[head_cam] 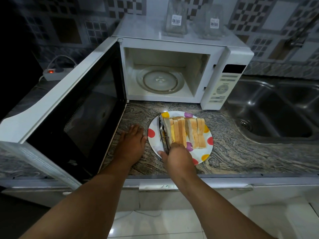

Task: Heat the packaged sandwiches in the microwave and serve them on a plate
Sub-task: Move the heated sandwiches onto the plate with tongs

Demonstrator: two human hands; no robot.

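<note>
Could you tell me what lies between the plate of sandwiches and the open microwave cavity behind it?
Only bare countertop: the head view shows nothing on the strip between the plate and the microwave.

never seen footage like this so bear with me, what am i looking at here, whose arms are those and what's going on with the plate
There is one picture, taken by a wide-angle camera worn on a person's head, looking down at their own arms. No robot is involved.

The left hand rests flat and open on the stone counter. The right hand grips metal tongs, which lie along the left side of the sandwiches on a dotted plate.

Behind the plate stands a white microwave with its door swung wide open and nothing on its glass turntable. Two clear empty packages sit on top of it. A steel sink is to the right, a power strip to the left.
</note>
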